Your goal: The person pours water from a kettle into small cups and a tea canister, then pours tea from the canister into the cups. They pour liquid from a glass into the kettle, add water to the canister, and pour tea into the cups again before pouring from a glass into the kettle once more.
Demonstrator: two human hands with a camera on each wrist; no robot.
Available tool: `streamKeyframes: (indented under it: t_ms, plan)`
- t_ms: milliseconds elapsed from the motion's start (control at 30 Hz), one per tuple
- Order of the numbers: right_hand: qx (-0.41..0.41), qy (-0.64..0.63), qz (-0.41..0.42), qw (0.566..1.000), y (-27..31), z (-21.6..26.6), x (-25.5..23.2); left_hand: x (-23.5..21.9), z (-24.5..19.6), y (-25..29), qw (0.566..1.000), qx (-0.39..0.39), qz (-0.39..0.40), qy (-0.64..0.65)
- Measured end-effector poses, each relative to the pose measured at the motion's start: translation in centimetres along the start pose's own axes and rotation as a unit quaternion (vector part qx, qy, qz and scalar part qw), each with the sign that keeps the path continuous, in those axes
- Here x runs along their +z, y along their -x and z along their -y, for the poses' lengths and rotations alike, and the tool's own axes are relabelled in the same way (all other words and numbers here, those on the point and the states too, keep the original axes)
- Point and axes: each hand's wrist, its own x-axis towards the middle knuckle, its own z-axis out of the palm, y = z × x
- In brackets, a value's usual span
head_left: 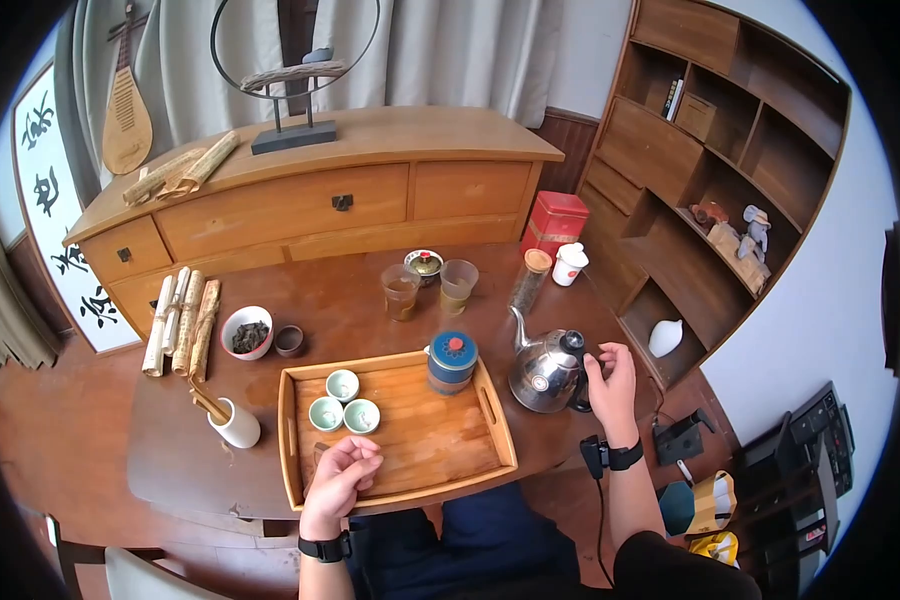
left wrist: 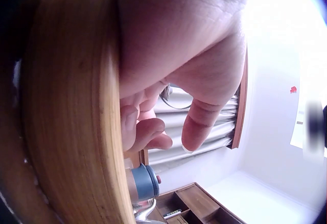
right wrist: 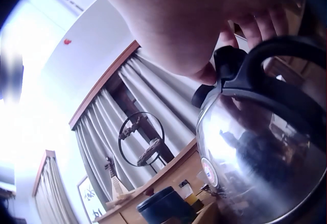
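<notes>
My left hand [head_left: 342,482] is over the front left part of the wooden tray [head_left: 502,462], fingers loosely bent with nothing in them; the left wrist view shows it close beside the tray's rim [left wrist: 76,106]. Three pale green cups [head_left: 361,416] stand together on the tray, and a blue lidded pot [head_left: 452,364] stands at its back right. Right of the tray is a steel kettle [head_left: 540,378]. My right hand [head_left: 613,392] is at its handle side, fingers extended, not wrapped around the black handle [right wrist: 286,48]; the thumb is near the lid. Whether it touches the kettle is unclear.
Behind the tray are two glasses [head_left: 401,296], a lidded bowl [head_left: 424,264] and a corked jar [head_left: 529,285]. A bowl of dark leaves [head_left: 247,333], a small brown cup [head_left: 289,341] and a white vase with wooden tools [head_left: 236,425] stand left. A cord hangs from my right wrist.
</notes>
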Motion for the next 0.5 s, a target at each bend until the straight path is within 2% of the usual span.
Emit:
streamKeyframes:
  t_ms: [67, 133, 300, 400, 500]
  plan:
    - [0.111, -0.158, 0.065, 0.979, 0.1, -1.6, 1.3, 0.0, 0.0, -0.1, 1.000, -0.001, 0.001, 0.000]
    - [0.082, -0.116, 0.081, 0.986, 0.2, -2.6, 2.1, 0.1, 0.0, -0.1, 1.000, -0.002, 0.004, -0.007]
    - [0.023, -0.044, 0.022, 0.999, 0.5, -2.1, 2.5, 0.1, 0.1, -0.1, 1.000, -0.002, 0.003, -0.010]
    - [0.071, -0.063, 0.050, 0.994, 0.5, -0.6, 1.6, -0.1, 0.0, -0.3, 1.000, -0.013, 0.013, 0.012]
    - [0.064, -0.062, 0.057, 0.994, 0.2, -1.7, 1.7, 0.9, -1.7, -0.2, 0.999, -0.047, 0.020, 0.002]
